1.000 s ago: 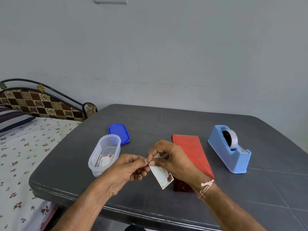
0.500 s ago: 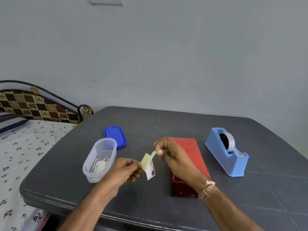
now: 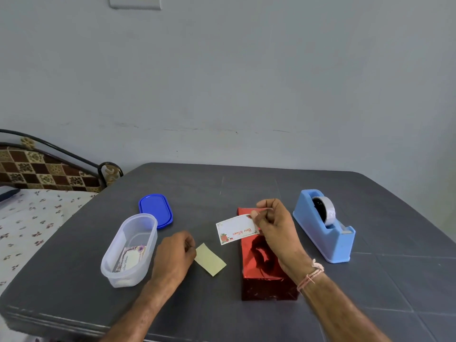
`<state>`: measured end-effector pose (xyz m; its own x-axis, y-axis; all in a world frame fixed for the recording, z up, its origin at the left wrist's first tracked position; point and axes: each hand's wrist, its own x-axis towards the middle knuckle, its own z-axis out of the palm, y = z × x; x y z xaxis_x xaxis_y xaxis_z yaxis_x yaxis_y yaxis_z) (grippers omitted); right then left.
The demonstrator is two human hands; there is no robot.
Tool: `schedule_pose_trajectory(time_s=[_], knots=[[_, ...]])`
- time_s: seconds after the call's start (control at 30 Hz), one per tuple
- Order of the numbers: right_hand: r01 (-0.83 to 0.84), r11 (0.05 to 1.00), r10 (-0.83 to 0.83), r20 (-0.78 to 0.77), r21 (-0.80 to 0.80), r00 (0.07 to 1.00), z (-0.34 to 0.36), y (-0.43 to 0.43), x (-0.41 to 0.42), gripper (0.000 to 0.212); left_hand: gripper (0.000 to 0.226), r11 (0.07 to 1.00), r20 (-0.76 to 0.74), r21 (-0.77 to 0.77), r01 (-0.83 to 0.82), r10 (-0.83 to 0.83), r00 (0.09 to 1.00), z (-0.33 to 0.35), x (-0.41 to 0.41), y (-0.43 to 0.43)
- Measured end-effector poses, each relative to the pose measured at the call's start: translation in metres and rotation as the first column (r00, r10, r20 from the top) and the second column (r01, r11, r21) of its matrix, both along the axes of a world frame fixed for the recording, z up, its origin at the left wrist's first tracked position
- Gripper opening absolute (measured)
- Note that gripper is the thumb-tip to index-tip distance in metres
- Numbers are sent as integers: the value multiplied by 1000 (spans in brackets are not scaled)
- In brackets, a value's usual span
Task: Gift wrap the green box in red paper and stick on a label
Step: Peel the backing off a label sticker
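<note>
Label (image 3: pixel 235 229) pinched in your right hand (image 3: pixel 271 225) above the red box (image 3: pixel 259 285); left hand (image 3: pixel 175 253) touches backing paper (image 3: pixel 211 260), grip unclear; lower-left tub (image 3: pixel 108 270) near the table (image 3: pixel 74 292) edge holds spare labels (image 3: pixel 130 259).

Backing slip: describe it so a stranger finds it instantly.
On the grey table, look between the clear tub and the red wrapped box. The backing slip lies there by the left hand. It is plain pale yellow, unlike the printed white label in the right hand.

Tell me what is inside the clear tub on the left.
Inside the clear tub, one decorated label card shows, propped at a tilt. Whether more cards sit behind it is hidden, and the frosted wall blurs the tub's floor.
</note>
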<state>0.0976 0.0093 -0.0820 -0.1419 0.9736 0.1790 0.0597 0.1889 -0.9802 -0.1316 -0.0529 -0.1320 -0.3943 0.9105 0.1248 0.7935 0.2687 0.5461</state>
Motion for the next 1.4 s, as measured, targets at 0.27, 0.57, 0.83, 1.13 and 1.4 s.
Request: schedule_pose_trajectory(time_s=[0.27, 0.57, 0.83, 1.13, 1.4], knots=[[-44, 999, 40, 135, 26, 990, 1, -1, 11, 12, 28, 924, -53, 382, 14, 6, 999, 10, 20, -5], [-185, 947, 117, 256, 262, 960, 26, -13, 15, 9, 28, 851, 109, 378, 366, -433, 895, 92, 71, -1], [197, 965, -184, -88, 175, 979, 17, -41, 26, 33, 14, 876, 620, 482, 14, -352, 701, 93, 88, -6], [-95, 959, -32, -435, -267, 900, 10, -66, 4, 16, 5, 924, 977, 209, -319, -183, 112, 91, 116, -4], [246, 968, -251, -146, -54, 957, 20, -34, 31, 10, 11, 865, 917, 358, -351, -255, 307, 76, 126, 5]])
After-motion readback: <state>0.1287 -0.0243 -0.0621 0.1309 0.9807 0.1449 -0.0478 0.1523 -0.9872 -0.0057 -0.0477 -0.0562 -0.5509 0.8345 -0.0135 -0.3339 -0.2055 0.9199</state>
